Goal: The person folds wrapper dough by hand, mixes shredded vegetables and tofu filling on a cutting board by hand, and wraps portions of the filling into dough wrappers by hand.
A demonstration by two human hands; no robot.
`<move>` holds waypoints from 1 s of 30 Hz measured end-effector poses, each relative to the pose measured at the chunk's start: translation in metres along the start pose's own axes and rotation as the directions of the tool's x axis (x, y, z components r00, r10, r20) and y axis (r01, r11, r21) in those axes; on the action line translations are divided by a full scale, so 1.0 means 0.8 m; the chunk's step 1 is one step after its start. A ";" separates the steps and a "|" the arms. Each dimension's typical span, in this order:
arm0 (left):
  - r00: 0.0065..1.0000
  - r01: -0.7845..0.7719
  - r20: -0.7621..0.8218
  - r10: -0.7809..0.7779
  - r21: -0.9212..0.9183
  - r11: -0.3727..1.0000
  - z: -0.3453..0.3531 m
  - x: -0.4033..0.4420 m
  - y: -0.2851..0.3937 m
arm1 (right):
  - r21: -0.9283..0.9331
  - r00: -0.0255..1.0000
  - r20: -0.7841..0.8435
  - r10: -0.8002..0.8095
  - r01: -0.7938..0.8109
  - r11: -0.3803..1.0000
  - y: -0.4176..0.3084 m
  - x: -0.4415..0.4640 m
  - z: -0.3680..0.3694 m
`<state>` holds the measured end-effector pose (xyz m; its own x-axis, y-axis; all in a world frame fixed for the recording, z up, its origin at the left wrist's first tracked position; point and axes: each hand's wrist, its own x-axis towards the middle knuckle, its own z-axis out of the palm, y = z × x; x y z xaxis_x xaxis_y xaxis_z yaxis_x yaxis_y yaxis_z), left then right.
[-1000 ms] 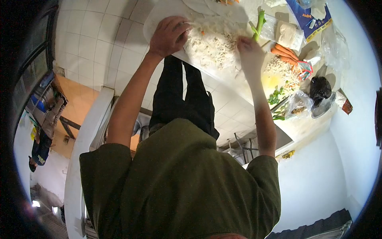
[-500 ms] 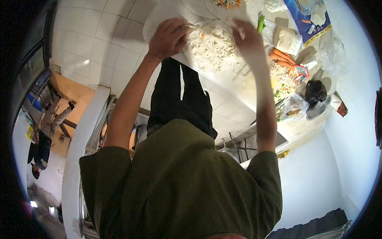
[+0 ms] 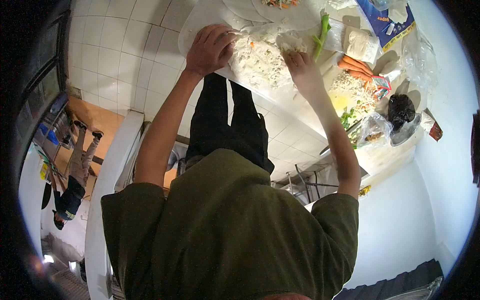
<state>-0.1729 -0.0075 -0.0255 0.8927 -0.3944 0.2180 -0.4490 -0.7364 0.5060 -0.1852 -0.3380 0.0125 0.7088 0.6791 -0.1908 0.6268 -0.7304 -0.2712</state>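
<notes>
A spread of lumpy white food (image 3: 260, 60), with a small orange bit on it, lies near the counter's edge. My left hand (image 3: 209, 50) is at its left side, fingers curled down beside a thin whitish sheet; what the fingertips hold, if anything, is hidden. At the right side of the white food, my right hand (image 3: 301, 67) has its fingers closed on a pale crumpled clump (image 3: 291, 42). Just past that hand lies a green stalk (image 3: 321, 37).
Round pale sheets (image 3: 242, 7) and a shredded vegetable mix (image 3: 280, 3) are at the far side. To the right are carrots (image 3: 356, 67), a wrapped white block (image 3: 361, 45), shredded food (image 3: 352, 86), plastic bags (image 3: 372, 129) and a blue package (image 3: 387, 22). A person (image 3: 75, 185) stands far left.
My right hand has moved left and nearer, and now grips a pale clump. The green stalk shows more fully, lying tilted. My left hand has barely moved.
</notes>
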 end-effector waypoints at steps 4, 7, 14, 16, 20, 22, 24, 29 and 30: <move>1.000 -0.010 -0.010 0.010 -0.002 1.000 0.005 -0.001 -0.003 | 0.078 0.995 0.096 0.042 -0.049 0.996 0.020 0.002 -0.004; 1.000 0.006 0.001 -0.006 -0.034 0.999 0.005 -0.003 -0.004 | 0.659 0.873 0.103 0.476 -0.418 0.625 0.021 0.022 -0.031; 1.000 0.020 -0.001 -0.020 -0.016 1.000 0.003 0.000 -0.001 | 0.752 0.791 -0.201 0.578 -0.254 0.608 0.068 0.162 -0.078; 1.000 0.017 0.027 -0.016 -0.029 0.999 0.002 -0.001 -0.001 | 0.775 0.827 -0.078 0.556 -0.301 0.556 0.066 0.200 -0.113; 1.000 0.004 0.020 -0.004 -0.013 1.000 0.004 -0.004 -0.003 | 0.505 0.883 -0.242 0.401 -0.238 0.830 0.068 0.188 -0.100; 0.999 -0.029 -0.028 0.028 -0.041 0.999 0.003 -0.002 -0.004 | 0.459 0.896 -0.251 0.367 -0.223 0.860 0.034 0.150 -0.112; 1.000 -0.008 -0.006 0.008 -0.043 0.999 0.008 -0.006 -0.006 | 0.381 0.931 -0.260 0.258 -0.146 0.913 0.004 0.101 -0.078; 1.000 0.007 -0.004 -0.007 -0.016 1.000 0.002 -0.003 -0.001 | 0.167 0.994 -0.045 -0.100 0.107 0.980 -0.062 0.027 -0.006; 1.000 0.007 0.005 -0.007 -0.012 1.000 0.003 -0.002 -0.002 | 0.128 0.992 -0.047 -0.114 0.119 0.985 -0.063 0.024 0.002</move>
<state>-0.1738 -0.0067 -0.0287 0.8955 -0.3922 0.2102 -0.4423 -0.7324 0.5176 -0.2039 -0.2882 0.0212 0.6470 0.7539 -0.1140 0.6605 -0.6288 -0.4103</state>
